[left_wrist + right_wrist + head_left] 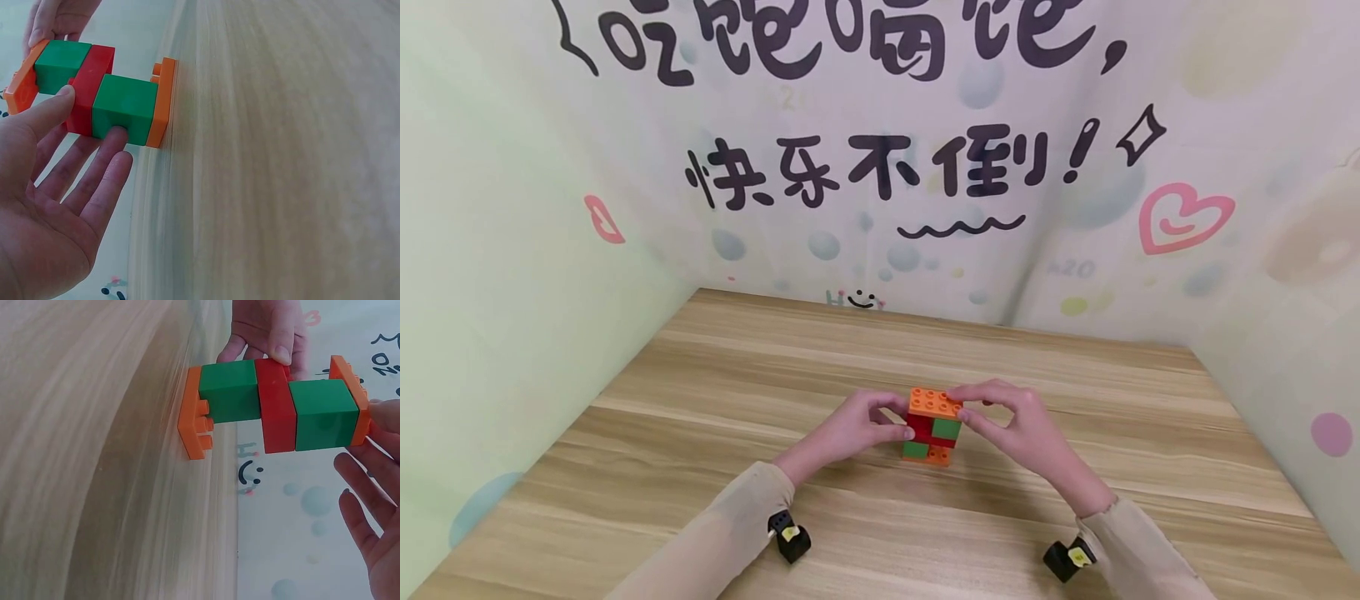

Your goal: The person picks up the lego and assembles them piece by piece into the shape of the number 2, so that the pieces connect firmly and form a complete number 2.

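Observation:
A small stack of toy building bricks stands upright on the wooden table. Its base is an orange plate [164, 103], and a lower green brick [125, 107] sits at one end of that. Above come a red plate [275, 406], an upper green brick [323, 414] offset to the other side, and an orange top plate [929, 404]. My left hand [854, 427] holds the stack from the left, thumb at the red plate, fingers behind. From the right, my right hand [1017, 417] pinches the orange top plate by its right end. Bare studs show on the base beside the lower green brick.
The wooden table [715, 400] spreads around the stack. A printed cloth backdrop [820, 250] with black lettering rises behind the table's far edge, with pale walls to either side. A small black camera [792, 540] is worn on each wrist.

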Motion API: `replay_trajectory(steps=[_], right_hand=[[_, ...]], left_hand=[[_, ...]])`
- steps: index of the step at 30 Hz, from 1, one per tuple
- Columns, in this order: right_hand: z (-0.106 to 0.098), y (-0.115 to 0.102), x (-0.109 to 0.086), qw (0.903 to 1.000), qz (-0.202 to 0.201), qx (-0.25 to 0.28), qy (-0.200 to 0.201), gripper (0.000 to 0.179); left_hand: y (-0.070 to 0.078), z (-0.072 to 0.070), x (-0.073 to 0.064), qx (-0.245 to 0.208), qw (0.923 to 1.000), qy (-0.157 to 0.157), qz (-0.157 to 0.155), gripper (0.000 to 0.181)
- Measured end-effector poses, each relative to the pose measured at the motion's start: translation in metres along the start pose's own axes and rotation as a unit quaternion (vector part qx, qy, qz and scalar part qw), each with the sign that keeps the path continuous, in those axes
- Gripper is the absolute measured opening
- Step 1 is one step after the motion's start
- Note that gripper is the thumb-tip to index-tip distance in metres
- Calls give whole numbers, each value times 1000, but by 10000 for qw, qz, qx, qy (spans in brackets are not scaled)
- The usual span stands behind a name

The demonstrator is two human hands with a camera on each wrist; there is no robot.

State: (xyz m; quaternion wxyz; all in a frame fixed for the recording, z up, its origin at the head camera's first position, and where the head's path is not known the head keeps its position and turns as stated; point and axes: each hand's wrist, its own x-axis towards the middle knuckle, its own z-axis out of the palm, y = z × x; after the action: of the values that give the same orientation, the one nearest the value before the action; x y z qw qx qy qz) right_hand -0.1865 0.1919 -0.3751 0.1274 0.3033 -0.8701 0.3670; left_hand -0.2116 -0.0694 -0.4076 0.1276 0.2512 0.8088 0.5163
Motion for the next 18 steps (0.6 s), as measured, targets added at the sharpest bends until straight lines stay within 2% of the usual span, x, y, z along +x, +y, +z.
replay_trajectory(steps=[11,18], right_hand=[[-4,-3,4,9976,-554,-421,28,25],[-7,-4,7,9971,-549,-509,-100,24]], left_hand=[[0,-1,1,13,10000,-17,31,29],[-2,-1,1,38,10000,0,21,30]])
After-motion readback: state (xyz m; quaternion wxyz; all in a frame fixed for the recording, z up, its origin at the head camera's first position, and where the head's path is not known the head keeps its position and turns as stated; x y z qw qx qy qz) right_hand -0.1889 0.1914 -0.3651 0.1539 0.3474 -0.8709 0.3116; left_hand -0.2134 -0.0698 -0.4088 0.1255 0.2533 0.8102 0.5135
